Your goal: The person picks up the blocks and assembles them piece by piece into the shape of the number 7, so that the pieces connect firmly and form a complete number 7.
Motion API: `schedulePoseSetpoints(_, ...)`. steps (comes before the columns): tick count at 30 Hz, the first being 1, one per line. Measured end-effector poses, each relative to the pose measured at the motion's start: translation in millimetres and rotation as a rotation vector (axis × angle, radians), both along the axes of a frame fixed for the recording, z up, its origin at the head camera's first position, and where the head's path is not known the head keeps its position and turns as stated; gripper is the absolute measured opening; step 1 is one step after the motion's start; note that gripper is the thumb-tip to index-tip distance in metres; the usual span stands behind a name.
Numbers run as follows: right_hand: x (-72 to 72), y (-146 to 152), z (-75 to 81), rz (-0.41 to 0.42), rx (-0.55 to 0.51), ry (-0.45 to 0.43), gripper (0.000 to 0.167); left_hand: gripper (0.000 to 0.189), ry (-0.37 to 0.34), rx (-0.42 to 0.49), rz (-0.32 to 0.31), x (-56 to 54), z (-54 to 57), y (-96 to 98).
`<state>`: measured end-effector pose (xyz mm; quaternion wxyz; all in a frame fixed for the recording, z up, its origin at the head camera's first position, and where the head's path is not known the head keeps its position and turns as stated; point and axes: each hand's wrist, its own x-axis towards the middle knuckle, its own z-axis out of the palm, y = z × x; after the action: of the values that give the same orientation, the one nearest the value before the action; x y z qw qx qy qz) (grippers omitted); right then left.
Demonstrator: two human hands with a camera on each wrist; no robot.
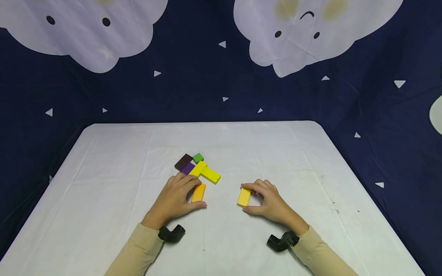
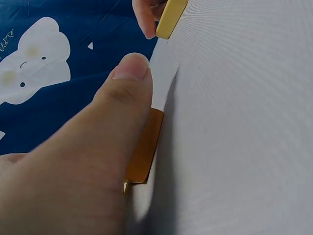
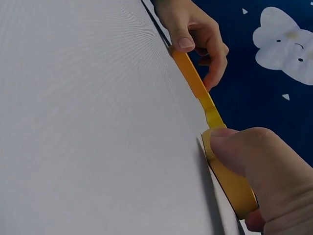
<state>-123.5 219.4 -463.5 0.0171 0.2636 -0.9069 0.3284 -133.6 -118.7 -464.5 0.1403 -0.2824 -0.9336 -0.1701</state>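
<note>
In the head view, my left hand (image 1: 177, 199) has its fingers at the far end of an orange block (image 1: 198, 193) and its thumb by the near end. The left wrist view shows the thumb partly covering that block. To the right, my right hand (image 1: 271, 201) pinches a light yellow block (image 1: 244, 197) by its ends between thumb and fingers. Just beyond the left hand lie two bright yellow blocks, one slanting (image 1: 198, 168) and one pointing right (image 1: 211, 175). A purple block (image 1: 187, 168), a dark brown block (image 1: 183, 162) and a green block (image 1: 198, 157) sit against them.
A white cloth covers the table (image 1: 293, 161). Behind it hangs a dark blue curtain (image 1: 193, 96) with clouds and small triangles. Each wrist wears a black camera mount, left (image 1: 171, 234) and right (image 1: 283, 241).
</note>
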Motion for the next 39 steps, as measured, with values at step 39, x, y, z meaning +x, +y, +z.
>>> schedulePoseSetpoints(39,2.7,9.0,-7.3,0.056,-0.051,0.055,0.052,0.079,-0.017,-0.007,-0.039,3.6,1.6,-2.4)
